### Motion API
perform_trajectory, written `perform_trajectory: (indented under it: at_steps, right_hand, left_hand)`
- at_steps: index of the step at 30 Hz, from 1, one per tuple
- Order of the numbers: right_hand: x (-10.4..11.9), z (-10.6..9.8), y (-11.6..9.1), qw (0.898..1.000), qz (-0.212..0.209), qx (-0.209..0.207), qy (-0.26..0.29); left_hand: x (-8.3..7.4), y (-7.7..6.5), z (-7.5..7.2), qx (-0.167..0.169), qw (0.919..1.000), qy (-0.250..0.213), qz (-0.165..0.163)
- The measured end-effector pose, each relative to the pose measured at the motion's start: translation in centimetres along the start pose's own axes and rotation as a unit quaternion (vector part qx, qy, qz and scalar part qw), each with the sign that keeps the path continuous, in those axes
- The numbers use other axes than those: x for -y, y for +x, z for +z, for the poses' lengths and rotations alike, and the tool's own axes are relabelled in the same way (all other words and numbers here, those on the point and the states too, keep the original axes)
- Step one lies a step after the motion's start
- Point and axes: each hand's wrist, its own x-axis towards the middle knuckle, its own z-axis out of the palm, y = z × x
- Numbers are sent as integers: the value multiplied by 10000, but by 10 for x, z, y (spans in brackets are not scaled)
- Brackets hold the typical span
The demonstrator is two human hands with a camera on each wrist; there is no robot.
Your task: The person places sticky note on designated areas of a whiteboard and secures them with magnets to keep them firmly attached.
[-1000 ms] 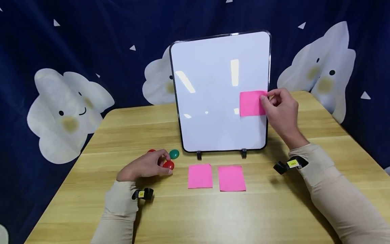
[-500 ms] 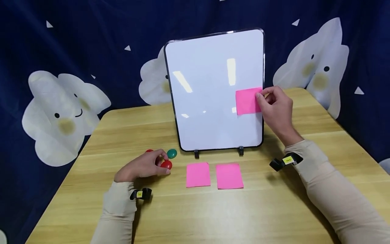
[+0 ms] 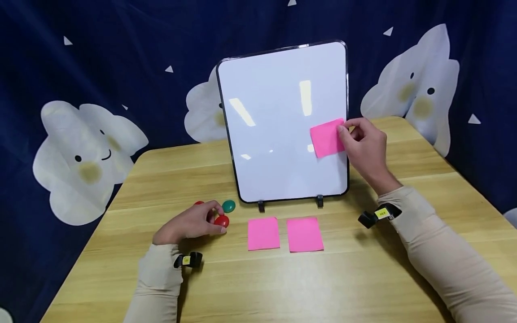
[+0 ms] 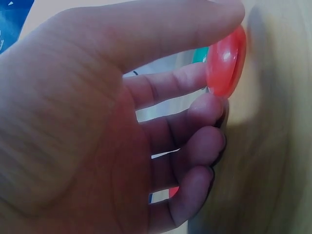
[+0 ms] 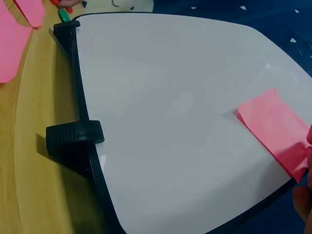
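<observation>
My right hand point(image 3: 365, 146) pinches a pink sticky note point(image 3: 326, 138) by its right edge, in front of the right side of a whiteboard point(image 3: 278, 170). The note tilts, its left side lower; in the right wrist view the note point(image 5: 275, 129) shows while most of the hand is out of frame. On the table, my left hand point(image 3: 194, 220) has thumb and index finger at a domed red magnet point(image 3: 221, 221), pinching its sides; the left wrist view shows this magnet point(image 4: 225, 63) close up. A green magnet point(image 3: 228, 206) lies just beyond. Another red magnet point(image 3: 199, 202) is partly hidden behind the hand.
Two pink sticky notes point(image 3: 264, 233) lie side by side on the wooden table point(image 3: 258, 287) before the board. Black feet point(image 3: 320, 201) hold the board upright. A dark blue curtain point(image 3: 161, 27) with white clouds hangs behind.
The sticky note in my right hand has tilted, its left side dropping lower. My left hand stays at the red magnet. The whole view has shifted slightly.
</observation>
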Motion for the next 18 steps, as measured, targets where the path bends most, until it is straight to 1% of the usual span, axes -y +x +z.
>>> perform_trajectory:
  at_steps: [9,18]
  right_hand:
    - [-5,-1,0,9997,-199,59,103]
    - [-8,1,2,9993,-331,22,160]
  left_hand:
    - [1,0,0,70,9998,-33,187]
    - [0,0,-2,103,9999,-27,93]
